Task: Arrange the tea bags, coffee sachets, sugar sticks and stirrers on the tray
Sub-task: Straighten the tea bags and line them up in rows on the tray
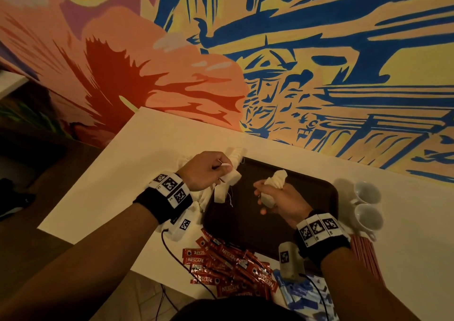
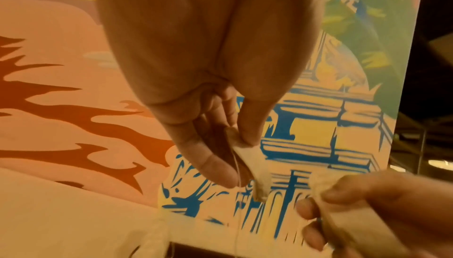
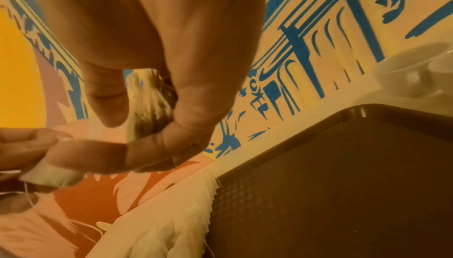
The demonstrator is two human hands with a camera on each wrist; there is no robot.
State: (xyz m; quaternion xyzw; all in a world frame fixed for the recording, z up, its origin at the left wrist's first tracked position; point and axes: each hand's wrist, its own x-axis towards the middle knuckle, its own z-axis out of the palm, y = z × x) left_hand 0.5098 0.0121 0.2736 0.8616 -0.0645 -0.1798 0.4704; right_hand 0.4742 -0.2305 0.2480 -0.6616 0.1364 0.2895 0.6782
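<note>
White table (image 1: pixel 103 173) against a painted mural wall (image 1: pixel 319 63); dark tray (image 1: pixel 245 222) bare. Left hand (image 1: pixel 204 171) pinches one tea bag (image 1: pixel 232 176); right hand (image 1: pixel 282 204) grips a bunch of tea bags (image 1: pixel 275 180) above the tray. Loose tea bags (image 3: pixel 171 229) lie at the tray's left edge. Coffee sachets (image 1: pixel 228 269), near edge; blue sticks (image 1: pixel 302 296) partly hidden by the arm.

Dark tray (image 3: pixel 343 184) is showing textured, matt plastic; tea bags (image 3: pixel 186 221) thin crinkled paper; sachets (image 1: pixel 228 269) glossy foil; cups (image 1: pixel 368 212) glazed white
</note>
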